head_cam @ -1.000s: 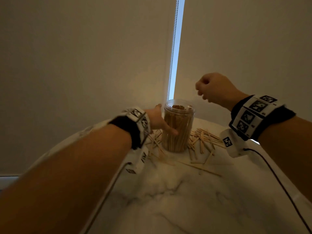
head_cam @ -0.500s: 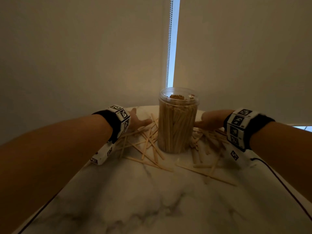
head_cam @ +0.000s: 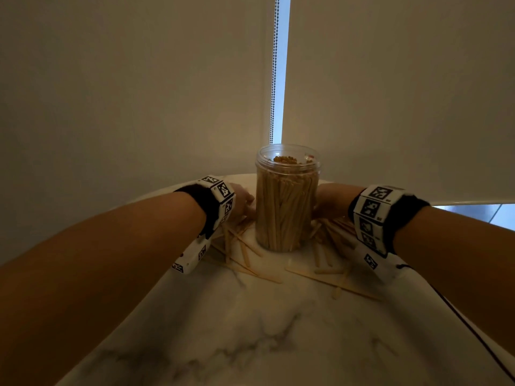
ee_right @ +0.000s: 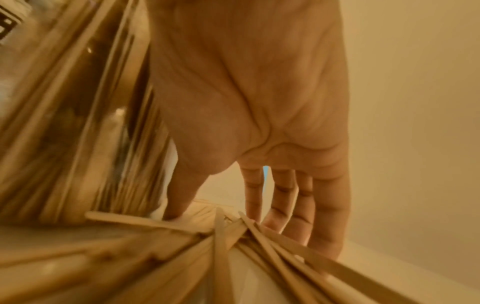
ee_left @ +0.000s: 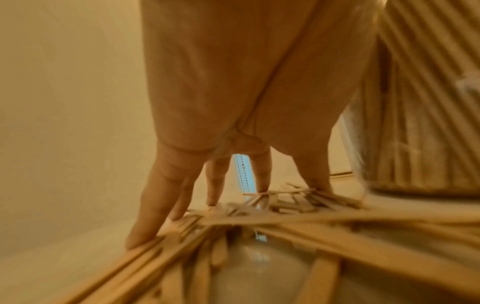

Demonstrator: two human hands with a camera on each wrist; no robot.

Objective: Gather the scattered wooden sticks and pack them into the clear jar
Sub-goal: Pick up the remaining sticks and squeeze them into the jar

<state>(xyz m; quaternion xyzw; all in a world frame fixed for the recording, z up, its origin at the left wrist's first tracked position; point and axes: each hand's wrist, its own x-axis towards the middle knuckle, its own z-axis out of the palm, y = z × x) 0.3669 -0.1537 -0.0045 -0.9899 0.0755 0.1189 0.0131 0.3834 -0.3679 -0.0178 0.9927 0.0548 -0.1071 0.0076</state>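
A clear jar (head_cam: pixel 287 201), packed with upright wooden sticks, stands open-topped at the far middle of the marble table (head_cam: pixel 250 330). Loose wooden sticks (head_cam: pixel 242 246) lie scattered around its base on both sides, some (head_cam: pixel 331 271) nearer me. My left hand (head_cam: pixel 242 203) lies just left of the jar; in the left wrist view its straight, spread fingers (ee_left: pixel 161 205) press down on the sticks (ee_left: pixel 259 216). My right hand (head_cam: pixel 331 199) lies just right of the jar; its straight fingers (ee_right: pixel 283 201) and thumb rest on a pile of sticks (ee_right: pixel 233 236) beside the jar (ee_right: pixel 78 123).
The table is round and its far edge runs just behind the jar. A roller blind with a bead chain (head_cam: pixel 274 68) hangs behind it. A black cable (head_cam: pixel 473 330) trails from my right wrist across the table's right side.
My right hand came down from above the jar to the sticks on its right. The left hand let go of the jar and settled on the sticks at its left.
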